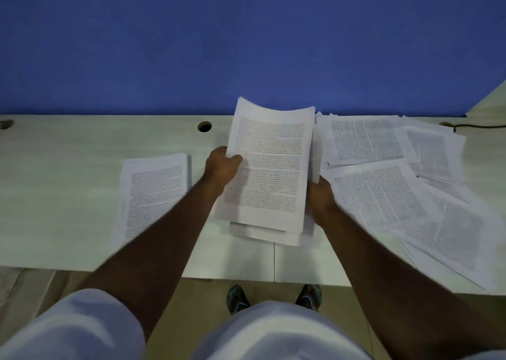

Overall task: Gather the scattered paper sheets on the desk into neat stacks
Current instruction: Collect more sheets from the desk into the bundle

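I hold a bundle of printed paper sheets (269, 165) raised above the middle of the pale desk (68, 195). My left hand (221, 166) grips its left edge with the thumb on top. My right hand (320, 198) grips its right edge, with the fingers hidden behind the paper. The lower sheets of the bundle stick out unevenly at the bottom. A neat stack of sheets (153, 192) lies flat on the desk to the left of my left arm. Scattered sheets (397, 184) overlap each other across the right side of the desk.
A blue partition (246, 45) stands along the desk's far edge. A round cable hole (204, 126) sits in the desk beside the bundle's top left. A dark cable (479, 126) runs at the far right. Some scattered sheets overhang the desk's front edge at right.
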